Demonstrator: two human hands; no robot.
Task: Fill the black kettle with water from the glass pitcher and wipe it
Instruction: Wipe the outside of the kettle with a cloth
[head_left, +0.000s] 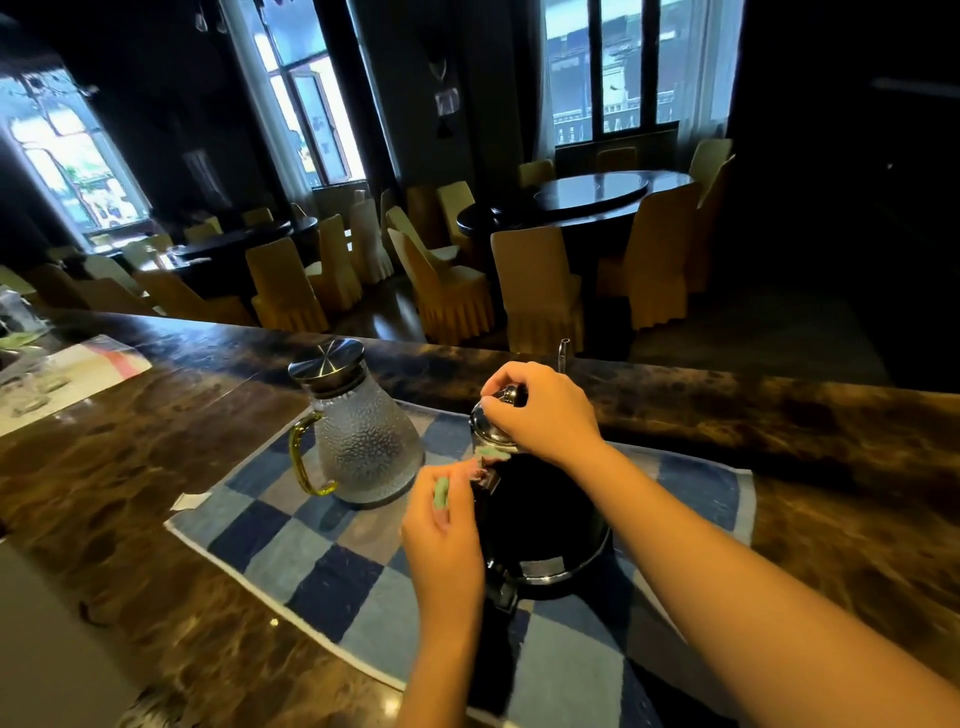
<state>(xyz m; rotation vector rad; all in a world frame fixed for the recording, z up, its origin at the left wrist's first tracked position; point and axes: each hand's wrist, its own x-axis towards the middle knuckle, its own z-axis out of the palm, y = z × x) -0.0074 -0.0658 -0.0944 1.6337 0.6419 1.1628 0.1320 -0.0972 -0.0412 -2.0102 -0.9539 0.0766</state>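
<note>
The black kettle (540, 525) is stood upright on a blue checked cloth (291, 551) spread over the dark marbled worktop (831, 457), presumably so that drips are caught and the surface is spared. Its long axis runs vertically, though from the head view it appears tilted towards the camera; the handle side and a dark hinge or bracket (488, 480) are turned towards the person, slightly to the left, and what may be the spout tip (562, 353) is glimpsed behind the right hand, pointing away.

The polished metal lid (493, 426) is held at its knob by the right hand (540, 410), the fingers (506, 405) pinched around it from above; the lid sits tipped over the kettle's mouth, and whether it is being lifted or seated cannot be told. The left hand (447, 535) is kept just beside the kettle's near-left flank, its fingers closed on a small green and pink cloth (441, 493), which is judged to be the wiping rag, held ready against the body.

The glass pitcher (363, 441) is left upright on the same cloth, just to the left of the kettle and apart from it, its steel lid (327, 358) on and its yellow-green handle (306, 457) turned to the left. Its water level cannot be read through the dimpled glass.
</note>
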